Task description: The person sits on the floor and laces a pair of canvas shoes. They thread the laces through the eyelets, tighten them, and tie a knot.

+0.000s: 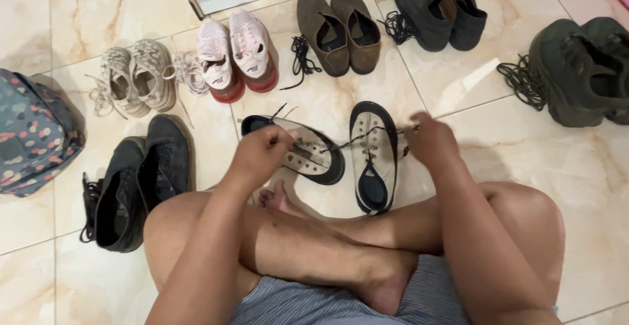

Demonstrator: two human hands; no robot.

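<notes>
White shoe (373,154) lies lengthwise, toe away from the person; left hand (262,154) and right hand (429,138) pinch its lace (347,141) ends, probably taut.

The person wears shorts (308,302) of grey-blue cloth with fine pale stripes, seen at the bottom edge of the view. Both arms are bare to above the elbow, with no sleeves, watch or rings showing on the left hand (259,154) or right hand (429,140). The legs and feet are bare too, without socks.
</notes>
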